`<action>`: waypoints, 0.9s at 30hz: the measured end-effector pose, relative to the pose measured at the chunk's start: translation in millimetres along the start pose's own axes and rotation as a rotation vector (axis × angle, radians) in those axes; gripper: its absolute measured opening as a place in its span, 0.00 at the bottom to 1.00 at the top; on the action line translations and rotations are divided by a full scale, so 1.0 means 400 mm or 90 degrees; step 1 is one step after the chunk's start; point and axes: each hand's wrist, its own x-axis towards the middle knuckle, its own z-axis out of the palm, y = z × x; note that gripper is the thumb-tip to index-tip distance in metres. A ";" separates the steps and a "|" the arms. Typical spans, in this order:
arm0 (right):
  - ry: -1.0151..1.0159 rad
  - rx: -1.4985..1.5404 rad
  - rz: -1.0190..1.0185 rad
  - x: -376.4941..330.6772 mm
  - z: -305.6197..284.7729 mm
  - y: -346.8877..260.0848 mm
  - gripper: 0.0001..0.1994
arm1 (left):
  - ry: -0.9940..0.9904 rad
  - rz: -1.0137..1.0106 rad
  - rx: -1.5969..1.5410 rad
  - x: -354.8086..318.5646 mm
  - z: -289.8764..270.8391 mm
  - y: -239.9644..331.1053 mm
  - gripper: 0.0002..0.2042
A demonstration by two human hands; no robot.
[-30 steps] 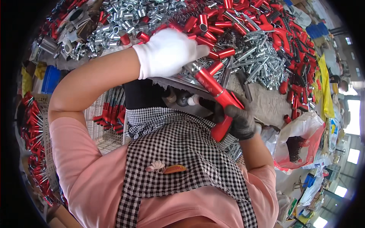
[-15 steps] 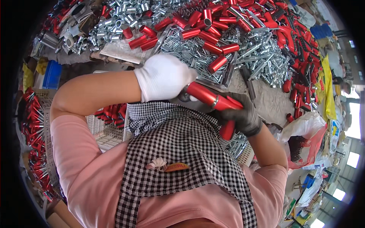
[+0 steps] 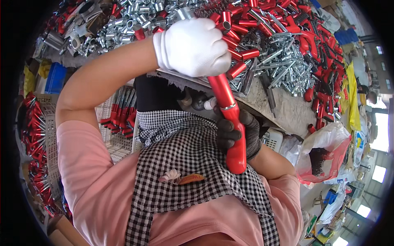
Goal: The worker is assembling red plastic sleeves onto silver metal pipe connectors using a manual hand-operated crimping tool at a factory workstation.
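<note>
Across the near edge of the worktable [image 3: 283, 107], a red tool [image 3: 234, 116] slants from the tray side down toward the checked apron [image 3: 180, 153], clear of the tabletop at its lower end. The left hand [image 3: 195, 50], in a white glove, closes in a fist around the tool's upper end and hides it. The right hand [image 3: 238, 133], in a dark glove, wraps the thicker lower part, fingers bent round one side and thumb on the other. A silver ring [image 3: 228, 107] sits between the two grips.

This looks like a fitting or twisting step at the upper end, with the right hand as the steady one; whether the white glove turns, pushes or merely grips cannot be told. Any further turn would call for a firm right-hand hold and the tool kept in line.

Past the near edge, a metal tray [image 3: 250, 77] shows its right rim, with red tubes [image 3: 237, 70] and small silver pins in that corner; the left hand covers much of the rest. Left of the worktable, a white crate [image 3: 117, 153] holds red-handled tools [image 3: 124, 108] set side by side, and a beige crate [image 3: 50, 131] stands beside more red pieces [image 3: 35, 143]. Off the right edge slumps a red-and-white sack [image 3: 330, 137], its contents unclear. What the blue bin [image 3: 55, 78] contains does not show.
</note>
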 end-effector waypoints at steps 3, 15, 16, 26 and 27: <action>0.093 -0.327 -0.149 -0.020 -0.003 -0.052 0.35 | -0.141 -0.113 -0.131 0.022 0.007 0.002 0.06; -0.574 -1.961 -0.405 -0.045 0.162 -0.157 0.16 | -0.884 -0.611 -1.355 -0.018 -0.021 0.228 0.09; -0.597 -1.958 -0.350 -0.040 0.161 -0.160 0.16 | -0.886 -0.613 -1.361 -0.013 -0.024 0.233 0.09; 0.106 -1.527 -0.277 -0.053 0.040 -0.131 0.20 | -0.630 -0.550 -0.617 -0.013 -0.030 0.242 0.10; 0.101 -1.527 -0.277 -0.048 0.051 -0.136 0.20 | -0.593 -0.540 -0.561 -0.020 -0.034 0.233 0.07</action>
